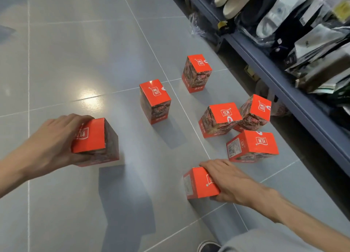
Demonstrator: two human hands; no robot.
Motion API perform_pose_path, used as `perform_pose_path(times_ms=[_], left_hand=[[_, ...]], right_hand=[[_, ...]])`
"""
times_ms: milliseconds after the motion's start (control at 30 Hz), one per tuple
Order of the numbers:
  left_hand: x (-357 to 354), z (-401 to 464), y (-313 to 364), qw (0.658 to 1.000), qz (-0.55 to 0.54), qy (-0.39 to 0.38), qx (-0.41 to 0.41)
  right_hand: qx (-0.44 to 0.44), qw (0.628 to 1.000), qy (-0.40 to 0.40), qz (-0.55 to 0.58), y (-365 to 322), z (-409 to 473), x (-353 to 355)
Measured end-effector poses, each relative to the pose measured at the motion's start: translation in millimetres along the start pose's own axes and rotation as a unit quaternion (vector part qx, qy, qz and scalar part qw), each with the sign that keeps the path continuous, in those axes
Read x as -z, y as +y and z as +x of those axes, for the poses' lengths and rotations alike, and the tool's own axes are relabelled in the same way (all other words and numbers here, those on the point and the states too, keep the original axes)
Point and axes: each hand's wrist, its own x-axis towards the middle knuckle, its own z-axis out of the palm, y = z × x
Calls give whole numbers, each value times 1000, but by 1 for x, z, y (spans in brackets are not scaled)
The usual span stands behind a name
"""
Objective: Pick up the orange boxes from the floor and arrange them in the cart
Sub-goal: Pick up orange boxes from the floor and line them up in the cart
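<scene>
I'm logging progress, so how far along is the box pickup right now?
Nothing looks finished: no cart is in view, so no box can be counted as loaded. In hand: the left hand grips one orange box, and the right hand grips another; whether either is lifted is unclear. Left: five loose boxes stand on the tiled floor.

orange boxes (155, 100) with dark printed sides, grey tiled floor (75, 53), blue-grey shelf (284, 81)

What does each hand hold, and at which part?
Left hand grips one orange box around its top end; right hand grips another orange box over its top.
</scene>
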Motion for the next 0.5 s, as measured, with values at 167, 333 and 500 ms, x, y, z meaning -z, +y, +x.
perform_pose_path(times_ms=[167, 333, 500], left_hand=[[4, 1, 1, 1000, 8, 13, -7], [34, 8, 1, 999, 21, 40, -13], [109, 9, 12, 998, 27, 46, 37]], right_hand=[[0, 1000, 27, -13, -2, 20, 17], [5, 997, 71, -21, -6, 51, 77], [-1, 997, 78, -25, -29, 58, 176]])
